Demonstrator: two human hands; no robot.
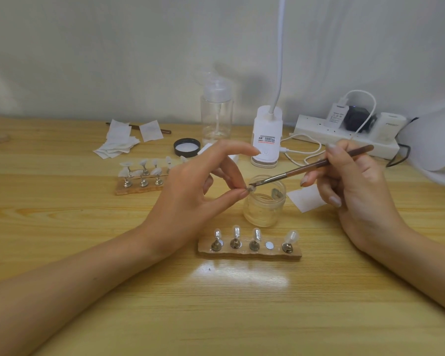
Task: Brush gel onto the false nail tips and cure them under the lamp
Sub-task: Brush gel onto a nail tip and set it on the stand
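My left hand (190, 191) pinches a small nail tip holder (249, 188) between thumb and fingertips, just above the open gel jar (263, 205). My right hand (352, 181) grips a brown brush (316, 165) whose bristles touch the pinched tip. In front of the jar lies a wooden stand (249, 250) carrying several nail tips on metal holders, with one bare round magnet spot (269, 244). A second stand (141, 176) with more tips sits at the back left. The white curing lamp (437, 145) is at the right edge.
A black jar lid (187, 147), a clear pump bottle (216, 116), a white clip desk lamp (266, 140) and a power strip (344, 134) with cables line the back. Wipes (121, 140) lie back left, one wipe (307, 199) right of the jar.
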